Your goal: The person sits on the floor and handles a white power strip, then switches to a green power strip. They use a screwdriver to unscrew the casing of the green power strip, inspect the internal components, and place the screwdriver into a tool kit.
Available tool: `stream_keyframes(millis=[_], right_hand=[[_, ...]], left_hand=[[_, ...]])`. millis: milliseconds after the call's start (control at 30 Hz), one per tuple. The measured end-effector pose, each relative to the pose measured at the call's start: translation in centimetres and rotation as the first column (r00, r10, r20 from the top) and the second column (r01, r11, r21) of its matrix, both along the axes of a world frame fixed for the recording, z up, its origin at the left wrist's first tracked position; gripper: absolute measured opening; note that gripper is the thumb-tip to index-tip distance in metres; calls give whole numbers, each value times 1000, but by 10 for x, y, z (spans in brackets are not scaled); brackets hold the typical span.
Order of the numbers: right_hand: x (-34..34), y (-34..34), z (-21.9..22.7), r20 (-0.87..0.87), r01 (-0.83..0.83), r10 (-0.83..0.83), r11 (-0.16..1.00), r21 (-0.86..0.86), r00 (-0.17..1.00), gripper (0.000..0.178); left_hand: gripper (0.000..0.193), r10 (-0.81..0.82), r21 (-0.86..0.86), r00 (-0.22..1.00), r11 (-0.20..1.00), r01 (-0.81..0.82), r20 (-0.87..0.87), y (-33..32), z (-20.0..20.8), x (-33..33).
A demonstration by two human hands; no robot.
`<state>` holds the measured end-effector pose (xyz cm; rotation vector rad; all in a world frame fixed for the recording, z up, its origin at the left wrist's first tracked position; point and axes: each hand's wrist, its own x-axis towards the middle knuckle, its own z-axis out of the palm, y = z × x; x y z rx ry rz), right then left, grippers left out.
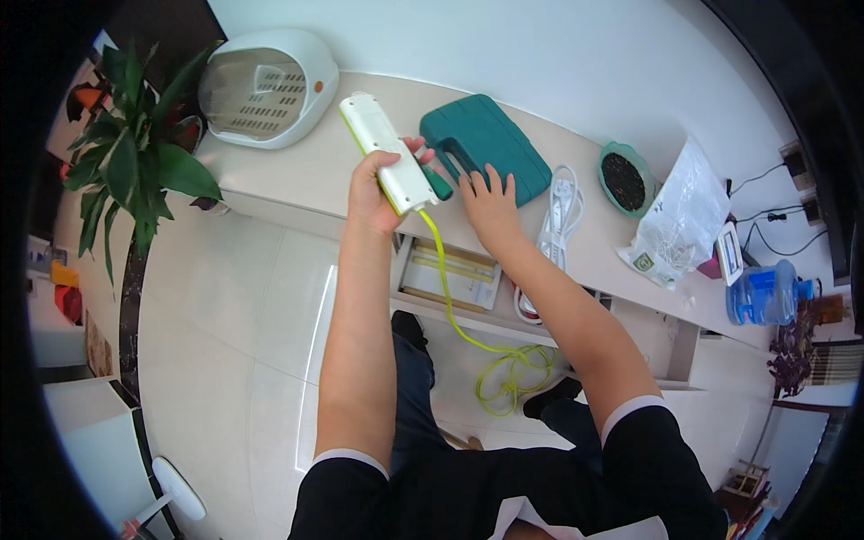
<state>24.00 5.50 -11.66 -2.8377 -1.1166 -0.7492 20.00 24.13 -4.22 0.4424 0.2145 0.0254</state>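
My left hand (pixel 371 200) is closed around a white power strip (pixel 385 148) with yellow-green sides, held up over the cabinet top. From its lower end a yellow-green cord (pixel 447 306) hangs past the drawer and lies in loose loops on the floor between my feet. My right hand (pixel 493 209) rests with fingers apart on the near edge of a dark green plastic case (pixel 499 135) with a carrying handle. A small dark green piece (pixel 437 184) shows just beyond the power strip; I cannot tell if it belongs to the case.
Below my hands an open drawer (pixel 450 273) holds long sticks. A coiled white power strip (pixel 560 211) lies right of the case. Farther right are a bowl of dark grains (pixel 623 183), a white bag (pixel 679 220) and a blue bottle (pixel 763 294). A white litter box (pixel 270 87) stands left, beside a plant (pixel 135 157).
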Motion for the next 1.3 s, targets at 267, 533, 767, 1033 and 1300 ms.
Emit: stream_keyframes(millis=[267,533,767,1033,1300], right_hand=[[16,11,-49,223,175,-144,977,-126,964,37],[15,8,-53,194,241,-196,939,-247,961,44],[9,16,-39,61,306,-309,861,-405,949,51],[9,24,-37,20,363,-420,758,-541,907,45],[13,27,-33,5,312,-358,805,-504,934,38]], left_hand=[[47,-70,-1,983,997,71,168,-5,14,-7],[54,-139,-78,927,981,176,349,-13,28,-16],[57,-163,-84,877,971,223,452,-13,26,-15],[54,-182,-52,885,973,225,429,-17,32,-15],[55,-183,-49,882,973,226,434,-15,32,-17]])
